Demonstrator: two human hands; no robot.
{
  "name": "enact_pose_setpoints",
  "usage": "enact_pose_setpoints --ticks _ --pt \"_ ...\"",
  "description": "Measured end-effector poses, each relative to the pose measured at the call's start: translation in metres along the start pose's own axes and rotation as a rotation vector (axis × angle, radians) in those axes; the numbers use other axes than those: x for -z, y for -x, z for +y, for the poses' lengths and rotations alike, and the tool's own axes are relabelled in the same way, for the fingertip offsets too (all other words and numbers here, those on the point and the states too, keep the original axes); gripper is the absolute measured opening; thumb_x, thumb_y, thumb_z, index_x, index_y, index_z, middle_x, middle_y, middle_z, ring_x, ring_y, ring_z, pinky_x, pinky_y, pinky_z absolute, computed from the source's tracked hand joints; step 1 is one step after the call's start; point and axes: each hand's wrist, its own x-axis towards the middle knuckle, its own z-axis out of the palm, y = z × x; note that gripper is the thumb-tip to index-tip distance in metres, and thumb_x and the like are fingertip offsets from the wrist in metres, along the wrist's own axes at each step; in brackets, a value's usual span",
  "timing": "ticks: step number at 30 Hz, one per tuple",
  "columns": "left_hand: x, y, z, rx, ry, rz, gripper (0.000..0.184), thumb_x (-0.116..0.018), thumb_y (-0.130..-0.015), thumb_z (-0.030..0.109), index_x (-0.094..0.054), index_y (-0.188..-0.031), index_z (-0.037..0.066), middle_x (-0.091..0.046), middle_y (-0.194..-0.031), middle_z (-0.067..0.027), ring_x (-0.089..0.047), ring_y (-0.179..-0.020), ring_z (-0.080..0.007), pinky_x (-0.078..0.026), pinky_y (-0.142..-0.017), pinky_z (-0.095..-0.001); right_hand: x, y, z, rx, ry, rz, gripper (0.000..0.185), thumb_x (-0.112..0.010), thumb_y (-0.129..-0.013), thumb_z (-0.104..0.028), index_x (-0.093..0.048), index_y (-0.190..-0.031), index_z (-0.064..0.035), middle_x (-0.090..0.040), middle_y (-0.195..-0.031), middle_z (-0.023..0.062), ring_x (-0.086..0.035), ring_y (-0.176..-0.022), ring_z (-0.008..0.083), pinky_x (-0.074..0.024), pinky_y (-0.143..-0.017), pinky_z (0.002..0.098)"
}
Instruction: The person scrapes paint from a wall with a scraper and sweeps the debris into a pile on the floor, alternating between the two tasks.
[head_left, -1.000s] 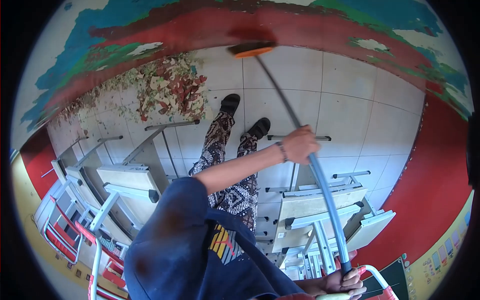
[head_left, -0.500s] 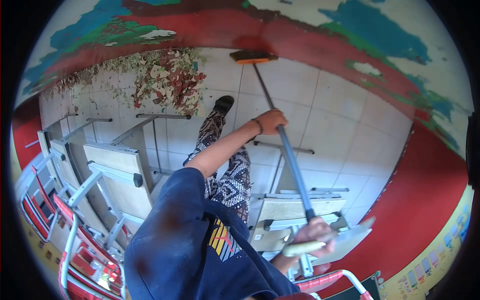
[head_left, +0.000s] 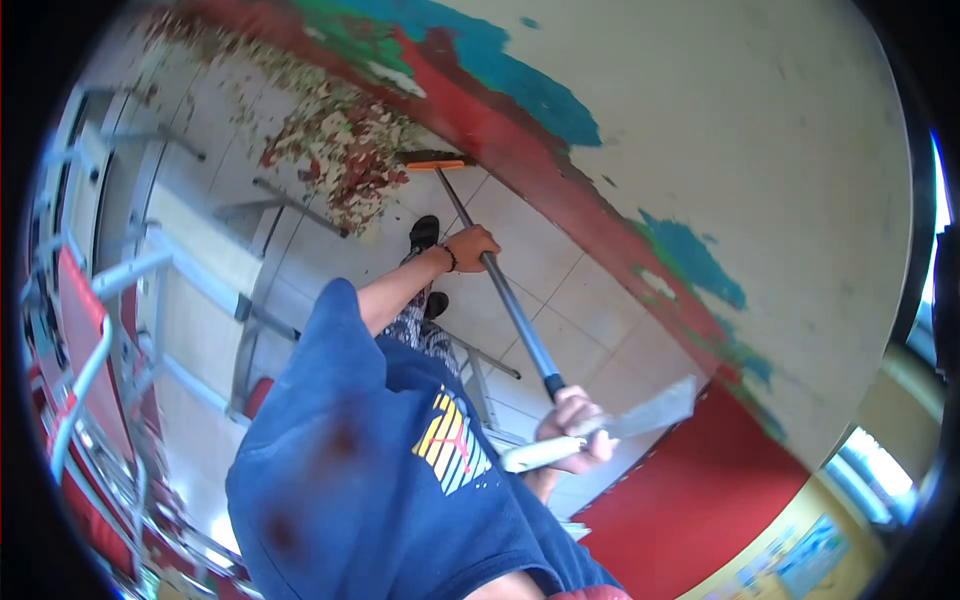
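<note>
My left hand, with a dark bracelet at the wrist, is closed round the lower shaft of a long-handled broom. Its orange head rests on the floor beside the wall, touching or very near a heap of paint flakes. At the handle's upper end, my right hand is closed on the broom. That same hand also holds a putty knife, whose pale handle points left and whose wide blade points right.
Along the floor runs a wall with peeling red, green and blue paint. Tables with metal legs and red chairs crowd the left side. Pale tiles lie underfoot, and a red wall stands at lower right.
The broom head has shifted left along the wall to the flake heap. My view has turned, so the wall now slants down to the right. Both hands keep their hold.
</note>
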Motion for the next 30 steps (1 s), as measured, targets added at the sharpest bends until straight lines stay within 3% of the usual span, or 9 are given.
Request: enact_pose_setpoints --ticks 4,6,10,13,16,21,23,27,30 --pt "0.047 -0.010 0.064 0.057 -0.062 0.343 0.013 -0.064 -0.073 0.014 -0.056 -0.067 0.007 -0.054 -0.062 -0.0089 -0.056 -0.069 -0.0283 -0.044 -0.073 -0.0389 -0.044 -0.085 -0.039 0.118 -0.045 -0.592 0.031 -0.044 -0.080 -0.022 -0.044 -0.053 -0.0068 -0.036 -0.041 0.0002 -0.029 -0.032 0.0107 -0.0281 -0.037 0.0279" --pt "0.056 -0.005 0.080 0.138 -0.075 0.506 0.016 -0.064 -0.076 0.016 -0.055 -0.067 0.007 -0.053 -0.062 -0.0087 -0.055 -0.070 -0.0278 -0.044 -0.075 -0.0385 -0.062 -0.115 -0.036 0.100 -0.163 -0.692 0.031 -0.049 -0.077 -0.023 -0.048 -0.053 -0.0027 -0.042 -0.040 0.0037 -0.038 -0.031 0.0137 -0.0356 -0.037 0.0289" --pt "0.062 0.007 0.089 0.367 -0.010 0.788 0.024 -0.062 -0.082 0.018 -0.050 -0.065 0.006 -0.053 -0.067 -0.0100 -0.054 -0.074 -0.0292 -0.041 -0.076 -0.0385 -0.108 -0.172 -0.003 -0.077 -0.308 -1.018 0.031 -0.049 -0.078 -0.022 -0.048 -0.054 -0.0018 -0.045 -0.042 0.0048 -0.044 -0.033 0.0151 -0.0383 -0.036 0.0284" --pt "0.049 0.023 0.090 0.562 0.000 1.054 0.016 -0.065 -0.081 0.019 -0.054 -0.077 0.007 -0.056 -0.073 -0.0115 -0.056 -0.082 -0.0305 -0.040 -0.079 -0.0401 -0.150 -0.200 0.036 -0.316 -0.446 -1.322 0.028 -0.048 -0.078 -0.020 -0.047 -0.056 -0.0032 -0.046 -0.044 0.0056 -0.045 -0.033 0.0159 -0.0350 -0.033 0.0285" --pt "0.029 0.042 0.084 0.852 0.022 1.147 0.015 -0.065 -0.080 0.019 -0.055 -0.079 0.008 -0.057 -0.077 -0.0134 -0.056 -0.084 -0.0326 -0.040 -0.081 -0.0404 -0.170 -0.208 0.093 -0.552 -0.517 -1.300 0.026 -0.049 -0.077 -0.020 -0.045 -0.056 -0.0055 -0.045 -0.046 0.0054 -0.042 -0.035 0.0158 -0.0320 -0.034 0.0289" --pt "-0.040 0.094 0.016 1.256 0.142 1.421 0.016 -0.066 -0.076 0.020 -0.059 -0.085 0.009 -0.060 -0.084 -0.0142 -0.056 -0.091 -0.0350 -0.040 -0.086 -0.0450 -0.203 -0.166 0.216 -1.028 -0.199 -1.321 0.028 -0.048 -0.081 -0.018 -0.045 -0.057 -0.0034 -0.046 -0.052 0.0081 -0.041 -0.043 0.0201 -0.0339 -0.046 0.0359" --pt "-0.070 0.115 -0.024 1.620 0.136 1.411 0.016 -0.067 -0.073 0.018 -0.061 -0.087 0.012 -0.061 -0.089 -0.0136 -0.055 -0.097 -0.0354 -0.042 -0.088 -0.0458 -0.203 -0.135 0.260 -1.154 -0.090 -1.281 0.029 -0.049 -0.082 -0.017 -0.046 -0.057 -0.0028 -0.045 -0.052 0.0088 -0.043 -0.044 0.0212 -0.0347 -0.047 0.0360" --pt "-0.078 0.131 -0.078 1.585 0.251 1.620 0.018 -0.064 -0.074 0.017 -0.063 -0.091 0.017 -0.062 -0.098 -0.0147 -0.053 -0.104 -0.0368 -0.043 -0.091 -0.0445 -0.213 -0.100 0.298 -1.084 0.008 -1.353 0.026 -0.049 -0.084 -0.018 -0.048 -0.062 -0.0033 -0.046 -0.053 0.0082 -0.045 -0.047 0.0216 -0.0356 -0.047 0.0348" --pt "-0.045 0.120 -0.104 1.336 0.299 1.706 0.019 -0.064 -0.075 0.017 -0.063 -0.094 0.018 -0.062 -0.099 -0.0152 -0.053 -0.102 -0.0371 -0.042 -0.091 -0.0447 -0.255 -0.110 0.290 -1.035 0.122 -1.218 0.031 -0.042 -0.085 -0.030 -0.044 -0.062 -0.0094 -0.041 -0.051 0.0041 -0.038 -0.048 0.0186 -0.0294 -0.048 0.0333"
